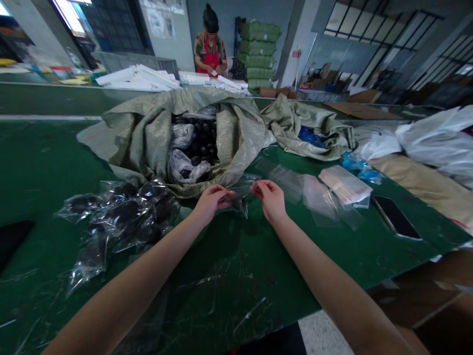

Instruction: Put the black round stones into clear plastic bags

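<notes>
My left hand (211, 201) and my right hand (270, 198) pinch the two ends of a small clear plastic bag (242, 193) with a dark round item inside, just above the green table (236, 256). Both hands are closed on the bag. Right behind them lies an open woven sack (236, 133) full of black round items (201, 138). To the left of my left hand sits a pile of filled clear bags (121, 217).
A stack of empty clear bags (343, 183) and loose ones (295, 185) lie to the right, beside a dark phone (395, 217). A second sack (306, 125) holds blue items. White bags (436, 133) lie far right. A person in a red apron (210, 47) works at the back.
</notes>
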`<act>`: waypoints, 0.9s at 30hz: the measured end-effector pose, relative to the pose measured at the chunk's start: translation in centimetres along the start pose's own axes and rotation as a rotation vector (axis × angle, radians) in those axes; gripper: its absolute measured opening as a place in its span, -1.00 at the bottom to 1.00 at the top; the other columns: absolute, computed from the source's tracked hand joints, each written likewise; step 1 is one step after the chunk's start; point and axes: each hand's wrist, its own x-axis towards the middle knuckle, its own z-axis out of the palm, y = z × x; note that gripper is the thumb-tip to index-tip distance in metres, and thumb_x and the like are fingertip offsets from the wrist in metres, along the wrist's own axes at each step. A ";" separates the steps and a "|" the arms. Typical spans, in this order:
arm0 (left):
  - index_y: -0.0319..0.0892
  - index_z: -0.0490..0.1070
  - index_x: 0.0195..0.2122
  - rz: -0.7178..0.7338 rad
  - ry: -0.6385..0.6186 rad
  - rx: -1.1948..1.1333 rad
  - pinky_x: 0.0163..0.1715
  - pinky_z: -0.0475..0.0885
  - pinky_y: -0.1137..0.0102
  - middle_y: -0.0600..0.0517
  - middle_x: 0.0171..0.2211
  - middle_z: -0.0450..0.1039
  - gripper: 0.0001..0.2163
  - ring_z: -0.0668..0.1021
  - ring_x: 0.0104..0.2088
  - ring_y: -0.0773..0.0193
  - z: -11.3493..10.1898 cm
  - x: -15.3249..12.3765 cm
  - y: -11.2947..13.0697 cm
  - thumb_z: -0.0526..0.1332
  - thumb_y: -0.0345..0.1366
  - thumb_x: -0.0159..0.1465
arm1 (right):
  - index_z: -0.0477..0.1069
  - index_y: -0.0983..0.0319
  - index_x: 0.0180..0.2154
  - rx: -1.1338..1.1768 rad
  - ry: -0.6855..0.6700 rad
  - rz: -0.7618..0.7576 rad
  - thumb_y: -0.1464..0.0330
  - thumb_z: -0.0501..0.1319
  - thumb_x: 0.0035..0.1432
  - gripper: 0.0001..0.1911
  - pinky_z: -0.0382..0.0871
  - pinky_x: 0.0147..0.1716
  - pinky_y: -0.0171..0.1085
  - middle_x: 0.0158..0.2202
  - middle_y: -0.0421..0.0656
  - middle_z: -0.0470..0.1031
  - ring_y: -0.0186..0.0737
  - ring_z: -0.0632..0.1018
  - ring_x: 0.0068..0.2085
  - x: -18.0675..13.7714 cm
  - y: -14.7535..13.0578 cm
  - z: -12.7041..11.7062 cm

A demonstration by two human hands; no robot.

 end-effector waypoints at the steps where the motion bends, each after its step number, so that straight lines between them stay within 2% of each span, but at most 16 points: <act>1: -0.21 0.29 -0.45 -0.031 0.013 -0.025 -0.38 0.51 0.36 -0.07 -0.39 0.59 -0.90 0.62 -0.37 0.23 0.0 0.0 0.1 0.24 -0.44 0.08 | 0.43 0.22 -0.40 0.005 0.003 -0.004 0.22 0.36 -0.08 -0.77 0.47 -0.21 -0.23 -0.41 -0.22 0.53 -0.29 0.56 -0.34 -0.1 0.2 0.0; 3: -0.22 0.29 -0.47 -0.087 0.031 -0.026 -0.40 0.49 0.37 -0.09 -0.41 0.59 -0.91 0.61 -0.40 0.24 -0.1 0.1 0.2 0.21 -0.48 0.08 | 0.42 0.22 -0.40 -0.004 0.005 -0.005 0.22 0.35 -0.06 -0.77 0.47 -0.21 -0.22 -0.42 -0.22 0.53 -0.29 0.56 -0.35 -0.5 0.6 -0.1; 6: -0.23 0.29 -0.48 -0.111 0.044 0.101 -0.35 0.48 0.38 -0.10 -0.40 0.59 -0.90 0.61 -0.39 0.26 -0.2 0.3 0.3 0.20 -0.51 0.10 | 0.42 0.21 -0.39 -0.031 -0.001 0.007 0.21 0.33 -0.04 -0.77 0.48 -0.21 -0.21 -0.43 -0.22 0.53 -0.28 0.55 -0.36 -1.0 0.9 -0.1; 8: -0.22 0.32 -0.44 -0.027 0.086 0.247 -0.29 0.49 0.34 -0.06 -0.41 0.57 -0.91 0.61 -0.38 0.25 -0.3 0.5 0.5 0.24 -0.47 0.11 | 0.42 0.21 -0.38 -0.050 -0.014 0.007 0.21 0.32 -0.02 -0.78 0.48 -0.22 -0.21 -0.43 -0.21 0.53 -0.28 0.55 -0.37 -1.2 1.0 0.0; 10: -0.20 0.33 -0.37 0.150 0.137 0.404 -0.23 0.48 0.29 -0.01 -0.41 0.55 -0.85 0.60 -0.35 0.23 -0.3 0.5 0.7 0.31 -0.38 0.09 | 0.43 0.21 -0.38 -0.063 -0.035 -0.007 0.22 0.31 0.00 -0.80 0.49 -0.23 -0.21 -0.42 -0.21 0.53 -0.27 0.55 -0.36 -1.4 0.9 0.0; 12: -0.17 0.32 -0.31 0.321 0.139 0.494 -0.20 0.47 0.26 0.02 -0.37 0.54 -0.77 0.60 -0.31 0.21 -0.3 0.5 1.0 0.36 -0.31 0.07 | 0.44 0.20 -0.38 -0.080 -0.062 -0.024 0.22 0.31 0.02 -0.80 0.49 -0.23 -0.22 -0.41 -0.20 0.54 -0.27 0.56 -0.35 -1.5 0.8 0.1; 14: -0.16 0.31 -0.29 0.408 0.115 0.509 -0.19 0.47 0.27 0.04 -0.36 0.54 -0.74 0.60 -0.29 0.21 -0.3 0.4 1.4 0.37 -0.30 0.06 | 0.45 0.20 -0.37 -0.105 -0.078 -0.035 0.20 0.30 0.03 -0.80 0.49 -0.22 -0.21 -0.40 -0.19 0.54 -0.26 0.56 -0.34 -1.6 0.8 0.1; 18: -0.16 0.33 -0.31 0.405 0.117 0.485 -0.22 0.47 0.29 0.07 -0.41 0.51 -0.77 0.59 -0.36 0.24 -0.4 0.5 2.0 0.37 -0.35 0.06 | 0.47 0.20 -0.32 -0.125 -0.070 -0.026 0.21 0.31 0.03 -0.78 0.49 -0.23 -0.20 -0.42 -0.20 0.54 -0.25 0.56 -0.35 -1.7 0.7 0.0; 23: -0.18 0.34 -0.39 0.265 0.107 0.468 -0.27 0.47 0.28 0.07 -0.48 0.48 -0.83 0.57 -0.41 0.22 -1.3 1.0 2.7 0.34 -0.38 0.06 | 0.45 0.21 -0.36 -0.062 -0.076 0.001 0.22 0.32 0.02 -0.80 0.49 -0.21 -0.20 -0.44 -0.21 0.53 -0.27 0.56 -0.36 -2.0 0.5 0.2; 25: -0.17 0.34 -0.38 0.316 0.112 0.609 -0.28 0.46 0.27 0.05 -0.45 0.49 -0.83 0.56 -0.40 0.21 -1.5 0.8 3.3 0.34 -0.37 0.07 | 0.44 0.20 -0.36 -0.071 -0.102 -0.013 0.21 0.31 0.04 -0.80 0.49 -0.21 -0.20 -0.43 -0.20 0.53 -0.27 0.55 -0.35 -2.3 0.3 0.4; 27: -0.18 0.37 -0.32 0.511 0.146 0.833 -0.25 0.44 0.26 0.02 -0.36 0.50 -0.83 0.55 -0.34 0.20 -1.1 -0.1 4.1 0.33 -0.34 0.10 | 0.44 0.19 -0.36 -0.106 -0.127 -0.045 0.20 0.29 0.07 -0.80 0.49 -0.21 -0.19 -0.42 -0.19 0.53 -0.27 0.55 -0.35 -2.7 0.1 0.7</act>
